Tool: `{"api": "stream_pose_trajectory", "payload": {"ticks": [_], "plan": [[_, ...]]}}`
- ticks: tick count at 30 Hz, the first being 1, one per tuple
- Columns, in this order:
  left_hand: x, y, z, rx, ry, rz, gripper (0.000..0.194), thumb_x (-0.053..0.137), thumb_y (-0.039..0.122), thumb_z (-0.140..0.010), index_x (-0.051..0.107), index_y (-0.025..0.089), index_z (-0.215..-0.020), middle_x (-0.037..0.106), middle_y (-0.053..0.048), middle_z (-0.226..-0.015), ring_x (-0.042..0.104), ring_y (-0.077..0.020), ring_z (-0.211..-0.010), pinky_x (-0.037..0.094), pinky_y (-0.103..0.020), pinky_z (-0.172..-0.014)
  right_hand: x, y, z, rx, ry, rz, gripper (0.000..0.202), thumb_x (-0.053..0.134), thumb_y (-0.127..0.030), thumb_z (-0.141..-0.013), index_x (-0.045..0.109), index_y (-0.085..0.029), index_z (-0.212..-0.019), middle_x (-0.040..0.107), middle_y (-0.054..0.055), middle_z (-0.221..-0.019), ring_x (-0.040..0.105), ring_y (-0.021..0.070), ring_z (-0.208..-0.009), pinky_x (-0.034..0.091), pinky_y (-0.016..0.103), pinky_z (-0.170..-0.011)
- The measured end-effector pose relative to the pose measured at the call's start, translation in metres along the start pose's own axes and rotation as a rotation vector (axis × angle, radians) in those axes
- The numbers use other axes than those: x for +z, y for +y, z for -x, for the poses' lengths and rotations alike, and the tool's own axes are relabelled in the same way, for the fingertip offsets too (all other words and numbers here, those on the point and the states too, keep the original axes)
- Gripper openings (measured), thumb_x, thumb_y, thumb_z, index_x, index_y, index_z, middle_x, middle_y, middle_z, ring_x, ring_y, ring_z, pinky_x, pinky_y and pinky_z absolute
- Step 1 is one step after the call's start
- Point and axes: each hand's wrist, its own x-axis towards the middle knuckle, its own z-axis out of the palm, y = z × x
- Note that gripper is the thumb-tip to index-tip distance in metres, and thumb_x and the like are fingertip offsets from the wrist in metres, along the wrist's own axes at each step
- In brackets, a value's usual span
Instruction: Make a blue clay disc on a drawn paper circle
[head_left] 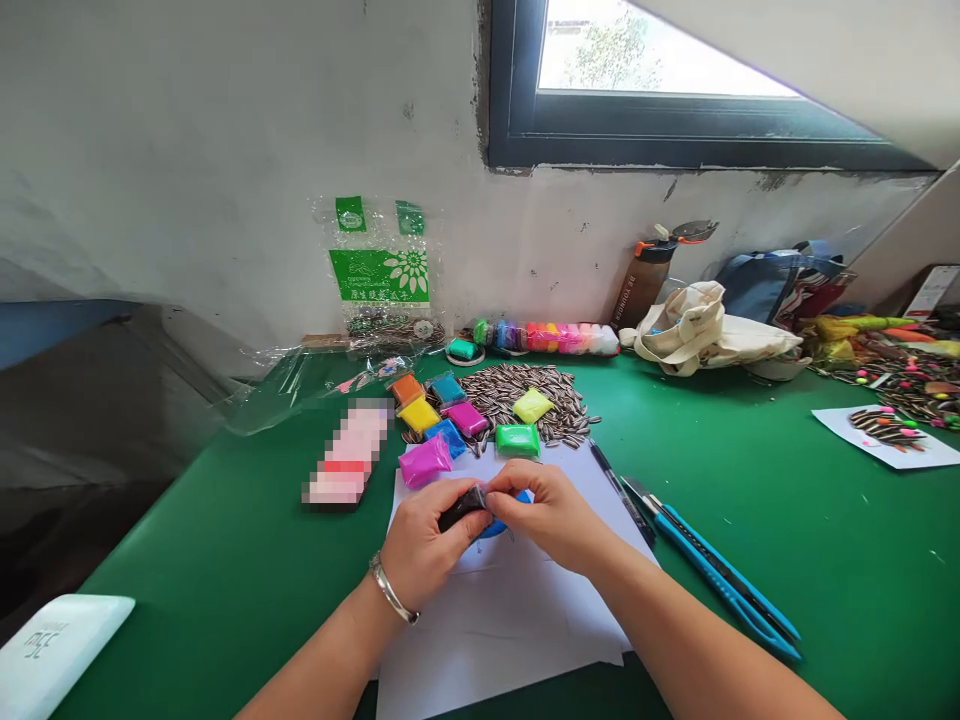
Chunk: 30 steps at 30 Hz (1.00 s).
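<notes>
A small black packet of modelling clay [459,508] is held between both hands above white paper [510,625]. My left hand [424,535], with a silver bangle on its wrist, is closed around the packet's body. My right hand [551,512] pinches the packet's clear wrapper end between thumb and fingertips. Partly hidden beneath the hands, a round blue shape [495,527] lies on the paper. Just beyond them sit a magenta clay packet [425,460], a green clay packet [517,440] and several other coloured ones. A heap of striped sunflower seeds [562,400] spreads behind these.
Right of the paper lie a black pen [622,492] and a blue utility knife [720,565], its tip toward the paper. Along the wall stand a brown bottle [645,280], a cloth bag [705,330] and a clear seed bag [382,275]. A white device [67,650] occupies the near left.
</notes>
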Motion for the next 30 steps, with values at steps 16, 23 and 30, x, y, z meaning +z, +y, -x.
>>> {"api": "stream_pose_trajectory", "payload": {"ticks": [16,23,30], "plan": [[0.0014,-0.0034,-0.0005,-0.056,-0.017,-0.011,0.013,0.064,0.027,-0.079,0.068,0.021,-0.09,0.071,0.0,-0.083,0.064,-0.0156,-0.075,0.049,-0.024,-0.068,-0.0045,0.0027,-0.0025,0.032,-0.051,0.042,0.011,0.056,-0.016,-0.072,0.067,-0.016,-0.068,0.058,-0.001,-0.067,0.05,0.0119,-0.066,0.037,0.026,-0.06],[-0.001,-0.0001,-0.0005,-0.124,-0.026,-0.025,0.015,0.064,0.028,-0.077,0.068,0.02,-0.089,0.07,0.0,-0.081,0.063,-0.0155,-0.073,0.048,-0.024,-0.067,-0.0059,0.0013,-0.0025,0.209,-0.105,-0.33,0.01,0.063,-0.022,-0.071,0.066,-0.014,-0.074,0.059,0.0,-0.067,0.051,0.0109,-0.065,0.039,0.025,-0.062],[-0.0001,-0.0027,-0.0008,-0.106,-0.014,-0.036,0.016,0.063,0.03,-0.078,0.068,0.02,-0.09,0.069,-0.001,-0.082,0.062,-0.0159,-0.074,0.047,-0.025,-0.068,-0.0041,0.001,-0.0036,0.203,-0.09,-0.377,0.015,0.069,-0.025,-0.066,0.068,-0.015,-0.077,0.059,0.0,-0.074,0.053,0.0126,-0.07,0.041,0.027,-0.064]]}}
